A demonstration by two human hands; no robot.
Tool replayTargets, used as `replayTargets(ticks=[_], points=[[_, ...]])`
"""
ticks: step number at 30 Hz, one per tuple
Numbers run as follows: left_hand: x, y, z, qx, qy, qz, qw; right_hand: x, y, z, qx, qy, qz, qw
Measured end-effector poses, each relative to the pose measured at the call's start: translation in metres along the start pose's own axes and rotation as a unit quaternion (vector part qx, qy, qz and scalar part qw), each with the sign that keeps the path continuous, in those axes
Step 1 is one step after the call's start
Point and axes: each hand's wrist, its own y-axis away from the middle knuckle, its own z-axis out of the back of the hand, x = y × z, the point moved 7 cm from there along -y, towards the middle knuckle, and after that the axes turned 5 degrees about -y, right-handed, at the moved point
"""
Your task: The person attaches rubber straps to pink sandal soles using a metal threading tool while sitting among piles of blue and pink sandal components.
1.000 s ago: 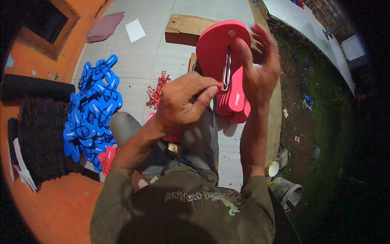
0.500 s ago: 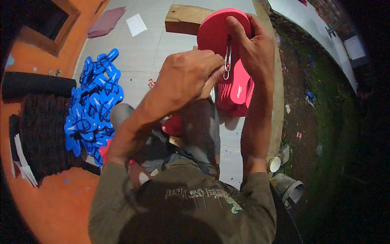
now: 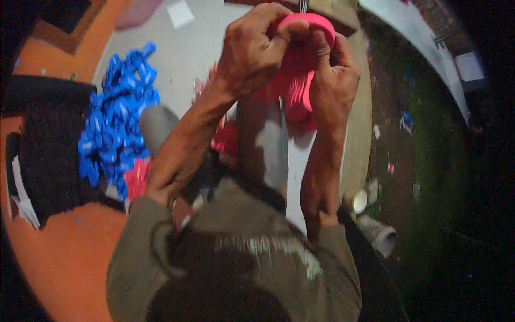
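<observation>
A pinkish-red flip-flop sole [image 3: 309, 21] is gripped by both my hands, bent and turned nearly edge-on. My left hand [image 3: 255, 47] is closed on its left side, with the thumb pressed on the rim. At the right side my right hand [image 3: 339, 72] pinches it, thumb on the near face. Just past the sole's upper edge a thin metal tool [image 3: 304, 6] sticks up; its lower part is hidden. Beneath my hands is a stack of similar red soles [image 3: 300, 102], partly covered by my right wrist. Motion blur softens the picture.
A heap of blue flip-flops [image 3: 120, 102] lies at the left, beside red pieces [image 3: 137, 177] and dark stacked material [image 3: 51, 155]. A wooden block [image 3: 343, 15] is at the far side. To the right are a pale ledge [image 3: 359, 145], a white cup [image 3: 360, 202] and a bucket [image 3: 380, 236].
My left hand has moved from the metal tool at the sole's face onto the sole's edge. The sole has tipped from face-on to edge-on and bent. The whole view has shifted slightly.
</observation>
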Motion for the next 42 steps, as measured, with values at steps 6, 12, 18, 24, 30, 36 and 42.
replayTargets(ticks=[6,12,18,24,30,36,42], points=[[0.012,0.103,0.044,-0.031,-0.058,0.114,0.991,-0.032,0.092,-0.005,0.304,0.128,-0.017,0.944],[0.024,0.093,0.011,0.065,0.088,0.221,0.969,-0.039,0.033,0.027,0.076,-0.076,-0.121,0.987],[0.054,0.158,-0.029,0.155,0.262,0.396,0.866,-0.050,0.045,0.046,-0.063,-0.263,-0.024,0.962],[0.090,0.124,-0.024,-0.159,0.634,0.449,0.609,-0.071,0.056,0.033,-0.028,-0.247,-0.091,0.964],[0.097,0.083,0.027,-0.166,0.412,0.326,0.835,-0.074,0.064,0.032,0.216,-0.039,-0.255,0.942],[0.044,0.038,-0.005,0.048,0.271,0.008,0.961,-0.029,0.019,0.004,0.134,-0.024,-0.028,0.990],[0.015,0.001,-0.003,0.116,0.191,-0.138,0.965,-0.022,0.002,0.012,0.101,-0.068,0.108,0.987]])
